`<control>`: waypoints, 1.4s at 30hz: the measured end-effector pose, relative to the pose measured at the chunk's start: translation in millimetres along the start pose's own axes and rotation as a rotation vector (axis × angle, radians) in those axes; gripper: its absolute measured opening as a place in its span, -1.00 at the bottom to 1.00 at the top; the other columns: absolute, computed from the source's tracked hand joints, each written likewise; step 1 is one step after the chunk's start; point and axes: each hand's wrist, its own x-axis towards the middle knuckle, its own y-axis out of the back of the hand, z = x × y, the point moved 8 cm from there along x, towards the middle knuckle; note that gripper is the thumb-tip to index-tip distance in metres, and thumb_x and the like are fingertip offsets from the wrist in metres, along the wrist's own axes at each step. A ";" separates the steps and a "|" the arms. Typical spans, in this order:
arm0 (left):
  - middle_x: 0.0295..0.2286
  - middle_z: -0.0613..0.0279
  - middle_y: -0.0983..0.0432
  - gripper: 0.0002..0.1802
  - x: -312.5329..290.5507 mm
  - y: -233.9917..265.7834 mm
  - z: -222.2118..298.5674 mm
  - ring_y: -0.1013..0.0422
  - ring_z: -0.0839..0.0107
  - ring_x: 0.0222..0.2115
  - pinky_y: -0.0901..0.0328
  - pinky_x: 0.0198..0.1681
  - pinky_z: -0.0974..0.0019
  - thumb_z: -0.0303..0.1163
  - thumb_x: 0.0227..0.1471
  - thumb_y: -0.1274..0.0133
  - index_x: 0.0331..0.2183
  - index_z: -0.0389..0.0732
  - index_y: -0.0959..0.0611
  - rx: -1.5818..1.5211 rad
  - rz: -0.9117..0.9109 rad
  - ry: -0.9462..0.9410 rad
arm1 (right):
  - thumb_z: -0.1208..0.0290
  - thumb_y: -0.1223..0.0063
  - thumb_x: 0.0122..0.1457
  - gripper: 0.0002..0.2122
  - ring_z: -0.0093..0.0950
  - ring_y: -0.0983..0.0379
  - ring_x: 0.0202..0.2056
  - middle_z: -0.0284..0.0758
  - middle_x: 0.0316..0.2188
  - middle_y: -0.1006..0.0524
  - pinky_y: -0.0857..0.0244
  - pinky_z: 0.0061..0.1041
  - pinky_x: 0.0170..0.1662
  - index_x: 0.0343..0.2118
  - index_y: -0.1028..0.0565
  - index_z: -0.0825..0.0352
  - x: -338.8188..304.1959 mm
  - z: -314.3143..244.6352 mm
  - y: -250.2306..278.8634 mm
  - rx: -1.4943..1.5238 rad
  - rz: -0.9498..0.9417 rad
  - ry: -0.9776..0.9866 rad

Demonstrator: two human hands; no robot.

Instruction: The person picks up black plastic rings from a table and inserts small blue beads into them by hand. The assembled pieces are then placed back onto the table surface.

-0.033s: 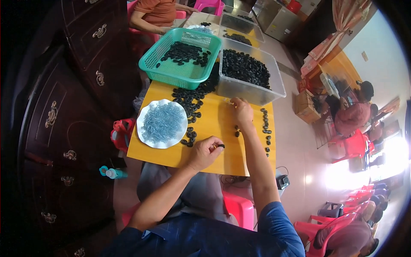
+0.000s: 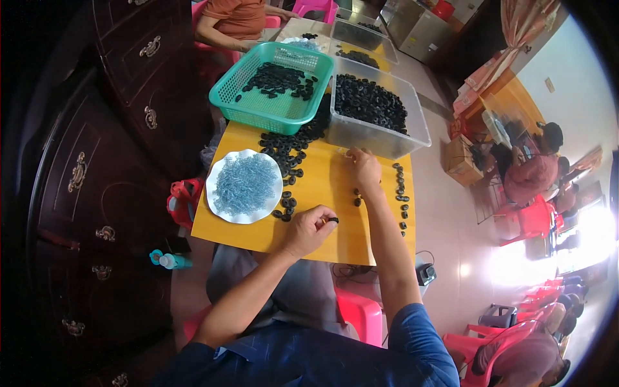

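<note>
My left hand (image 2: 308,231) is closed over the near part of the table, pinching a small black oval piece (image 2: 333,220) between thumb and fingers. Farther off, my right hand (image 2: 365,168) reaches to the table just in front of the clear plastic bin (image 2: 374,143). Its fingertips are pressed together; whatever they grip is too small to make out. Two black pieces (image 2: 357,202) lie beside my right wrist. A white scalloped plate (image 2: 213,208) heaped with thin clear-bluish pieces (image 2: 245,184) stands left of my left hand.
A green basket (image 2: 225,109) holding black pieces stands at the table's far left. Loose black pieces (image 2: 284,155) spread beside it, and a row of them (image 2: 401,193) runs along the right edge. Across the table sits a person (image 2: 235,22). Dark cabinets (image 2: 122,174) line the left.
</note>
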 end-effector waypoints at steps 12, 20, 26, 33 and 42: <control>-0.50 0.29 -0.59 -0.88 0.2 2.6 1.7 -0.50 0.59 -0.55 -0.38 -0.45 0.45 -0.54 0.03 -0.20 -0.33 -0.30 -0.60 0.023 0.003 -0.008 | 0.23 -0.18 0.06 -0.81 -0.12 -0.57 -0.29 -0.15 -0.37 -0.62 -0.45 -0.21 -0.18 -0.39 -0.61 0.25 -12.4 -0.4 -1.4 -0.074 -0.120 -0.051; -0.51 0.24 -0.60 -0.88 1.7 1.7 2.9 -0.51 0.51 -0.56 -0.38 -0.45 0.41 -0.51 0.02 -0.21 -0.34 -0.29 -0.61 0.002 0.013 -0.008 | 0.27 -0.12 0.07 -0.82 -0.13 -0.59 -0.25 -0.14 -0.31 -0.64 -0.45 -0.21 -0.17 -0.35 -0.63 0.23 -14.1 8.6 -2.5 -0.107 -0.048 -0.126; -0.52 0.21 -0.60 -0.87 -0.2 5.2 2.9 -0.52 0.45 -0.57 -0.37 -0.46 0.37 -0.50 0.01 -0.20 -0.34 -0.27 -0.60 -0.004 0.019 0.011 | 0.27 -0.11 0.07 -0.80 -0.15 -0.60 -0.26 -0.14 -0.35 -0.65 -0.46 -0.22 -0.17 -0.32 -0.63 0.23 -14.6 10.0 -1.6 -0.119 -0.110 -0.202; -0.52 0.21 -0.60 -0.87 -1.0 4.6 6.9 -0.51 0.46 -0.58 -0.37 -0.47 0.38 -0.48 0.02 -0.20 -0.35 -0.27 -0.60 -0.004 0.016 0.002 | 0.27 -0.12 0.10 -0.82 -0.12 -0.58 -0.26 -0.13 -0.37 -0.64 -0.46 -0.18 -0.18 -0.33 -0.60 0.25 -16.7 9.4 0.2 -0.060 -0.154 -0.139; -0.58 0.28 -0.53 -0.93 -0.6 9.5 -9.8 -0.43 0.59 -0.57 -0.32 -0.47 0.44 -0.51 0.05 -0.14 -0.36 -0.27 -0.61 -0.164 0.076 0.055 | 0.29 -0.15 0.24 -0.81 -0.58 -0.48 -0.49 -0.43 -0.52 -0.56 -0.32 -0.57 -0.40 -0.28 -0.58 0.33 -55.5 -11.7 24.6 0.793 -0.177 -0.296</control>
